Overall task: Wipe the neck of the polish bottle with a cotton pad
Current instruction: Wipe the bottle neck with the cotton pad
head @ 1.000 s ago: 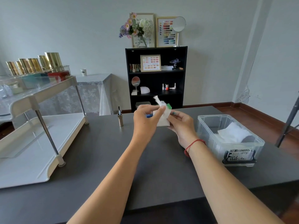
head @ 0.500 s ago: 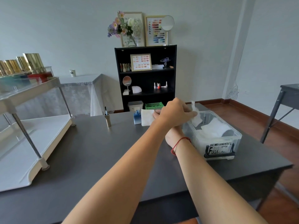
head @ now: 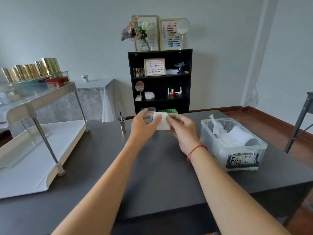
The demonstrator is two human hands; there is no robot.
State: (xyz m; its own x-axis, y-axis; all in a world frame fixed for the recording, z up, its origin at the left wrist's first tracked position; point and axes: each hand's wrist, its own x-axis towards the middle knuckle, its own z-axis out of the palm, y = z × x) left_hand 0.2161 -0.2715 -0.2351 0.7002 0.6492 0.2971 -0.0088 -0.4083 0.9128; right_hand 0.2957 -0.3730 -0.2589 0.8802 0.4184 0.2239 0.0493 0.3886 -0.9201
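Here, one white cotton pad point(head: 162, 122) was pinched by the right hand point(head: 183, 133); one blue polish bottle point(head: 151, 119), mostly hidden, sat gripped in the curled left hand point(head: 144, 127) just beside it, with one clear box point(head: 259, 143) right of the right hand.

White sq cotton pad point(head: 163, 122): flat, upright, facing cam, right edge pinched by right hand point(head: 182, 131). Blue polish bottle point(head: 151, 119): just left of pad, mostly hidden within left hand point(head: 144, 127) curled fingers; neck not vis.
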